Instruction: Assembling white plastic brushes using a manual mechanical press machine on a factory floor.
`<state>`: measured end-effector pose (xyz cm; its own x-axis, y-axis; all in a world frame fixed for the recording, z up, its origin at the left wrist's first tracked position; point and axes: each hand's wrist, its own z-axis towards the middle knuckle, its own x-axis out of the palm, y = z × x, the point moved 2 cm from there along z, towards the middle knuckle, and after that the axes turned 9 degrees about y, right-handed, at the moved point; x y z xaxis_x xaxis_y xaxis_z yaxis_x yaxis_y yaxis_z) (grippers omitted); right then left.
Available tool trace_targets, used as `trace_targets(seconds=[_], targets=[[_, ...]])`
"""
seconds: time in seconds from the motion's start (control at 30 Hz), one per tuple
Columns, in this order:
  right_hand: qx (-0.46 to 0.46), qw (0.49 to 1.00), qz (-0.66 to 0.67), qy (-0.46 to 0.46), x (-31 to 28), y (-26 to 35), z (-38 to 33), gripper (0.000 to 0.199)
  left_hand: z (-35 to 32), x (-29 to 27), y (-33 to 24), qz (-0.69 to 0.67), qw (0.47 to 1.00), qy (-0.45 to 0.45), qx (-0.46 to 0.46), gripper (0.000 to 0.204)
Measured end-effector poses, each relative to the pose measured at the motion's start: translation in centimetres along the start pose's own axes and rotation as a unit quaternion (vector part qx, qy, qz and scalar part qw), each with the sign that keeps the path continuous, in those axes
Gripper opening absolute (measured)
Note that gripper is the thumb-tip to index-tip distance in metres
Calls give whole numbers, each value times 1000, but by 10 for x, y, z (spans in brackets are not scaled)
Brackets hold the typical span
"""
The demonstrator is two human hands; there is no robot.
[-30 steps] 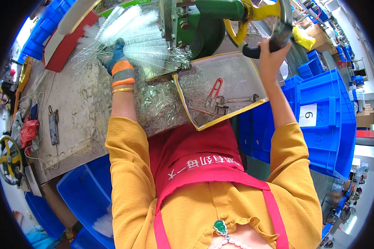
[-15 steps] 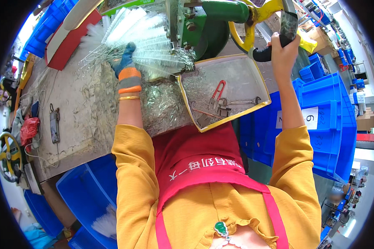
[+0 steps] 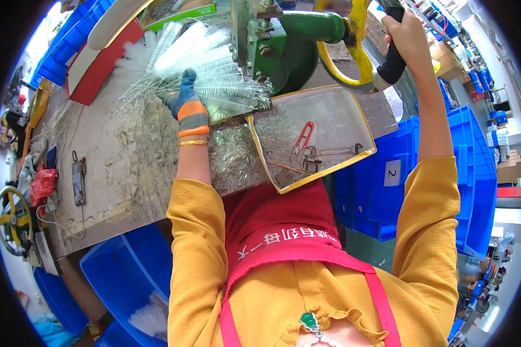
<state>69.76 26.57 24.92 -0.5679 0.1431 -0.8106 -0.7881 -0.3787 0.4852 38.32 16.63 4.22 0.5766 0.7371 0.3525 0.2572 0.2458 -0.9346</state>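
My left hand (image 3: 182, 95), in a blue and orange glove, rests on a heap of white bristle brushes with wire stems (image 3: 202, 69) on the workbench, next to the green machine (image 3: 298, 40). Whether it grips any brush is hidden by the pile. My right hand (image 3: 408, 34) is raised and closed around the black handle (image 3: 392, 61) of the machine's yellow wheel (image 3: 353, 58). In front of me lies a yellow-rimmed metal tray (image 3: 364, 159) holding red snips (image 3: 301, 139), a wrench (image 3: 333, 151) and wire scraps.
Blue plastic bins (image 3: 474, 173) stand at my right, another blue bin (image 3: 121, 277) with white brushes below the bench at left. A red and white box (image 3: 92, 69), a phone (image 3: 78, 182) and a red cloth (image 3: 40, 185) lie on the worn bench. A second wheel (image 3: 11, 222) is far left.
My right hand has swung the wheel handle upward and to the right. My left hand stays on the brush pile, shifted slightly toward the machine.
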Motion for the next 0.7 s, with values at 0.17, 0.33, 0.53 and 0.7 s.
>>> trace_targets(seconds=[0.17,0.33,0.53,0.7], targets=[[-24,988,56,-145,35,-34,-39,29,1,-4,0,0,999,-15,32,56],[-39,947,192,-254,70,-50,-71,34,16,-4,7,6,998,-23,57,57],[-28,983,124,-135,32,-28,-46,29,-5,-12,3,9,995,-26,100,58],[19,999,19,-45,7,-10,-21,27,6,-7,3,9,991,-26,133,59]])
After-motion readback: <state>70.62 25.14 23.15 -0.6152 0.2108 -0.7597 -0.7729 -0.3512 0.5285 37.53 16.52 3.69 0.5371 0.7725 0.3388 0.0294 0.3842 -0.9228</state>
